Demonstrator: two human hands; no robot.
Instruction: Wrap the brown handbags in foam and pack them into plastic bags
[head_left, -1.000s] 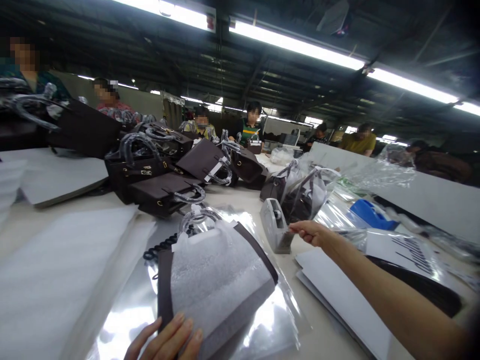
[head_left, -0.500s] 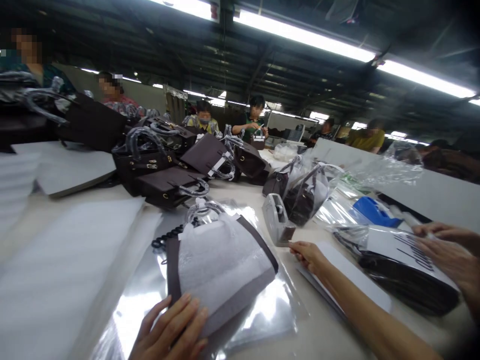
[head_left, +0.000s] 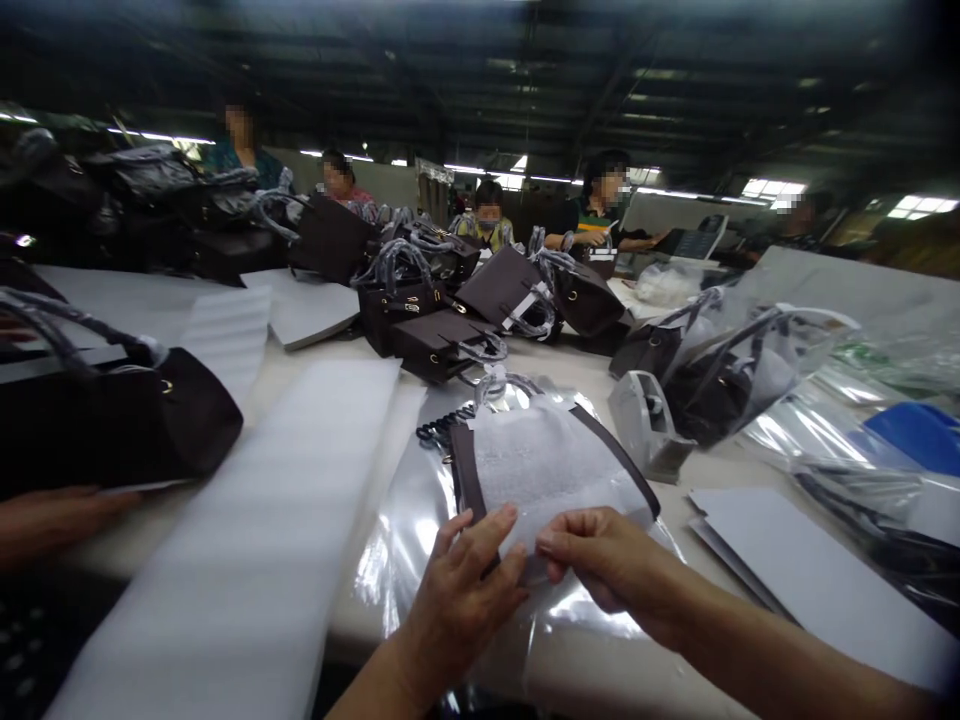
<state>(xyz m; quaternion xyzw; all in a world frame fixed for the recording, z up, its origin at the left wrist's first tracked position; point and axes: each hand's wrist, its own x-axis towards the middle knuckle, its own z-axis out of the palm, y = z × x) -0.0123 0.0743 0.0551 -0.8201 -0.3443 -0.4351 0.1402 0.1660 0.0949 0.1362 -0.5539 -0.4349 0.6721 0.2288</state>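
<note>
A dark brown handbag [head_left: 466, 470] lies on clear plastic film in front of me, with a white foam sheet [head_left: 555, 450] wrapped over its side. Clear wrap covers its handles [head_left: 517, 385], and a black coiled cord sits beside them. My left hand [head_left: 472, 590] rests at the near edge of the bag with its fingers spread. Close beside it, my right hand [head_left: 600, 555] is closed in a pinch against the foam sheet; whatever is between the fingertips is too small to make out. A grey tape dispenser [head_left: 649, 425] stands right of the bag.
White foam sheets [head_left: 285, 500] are stacked to the left. Behind them lies a heap of brown handbags [head_left: 442, 335]. Bagged handbags [head_left: 712, 375] and white boards [head_left: 810, 560] are on the right. A co-worker's hand [head_left: 67, 520] is under another handbag [head_left: 127, 420] at far left.
My right hand has moved left from the tape dispenser to the foam sheet. My left hand has stayed by the bag's near edge. The view has swung left, bringing in the left co-worker's handbag.
</note>
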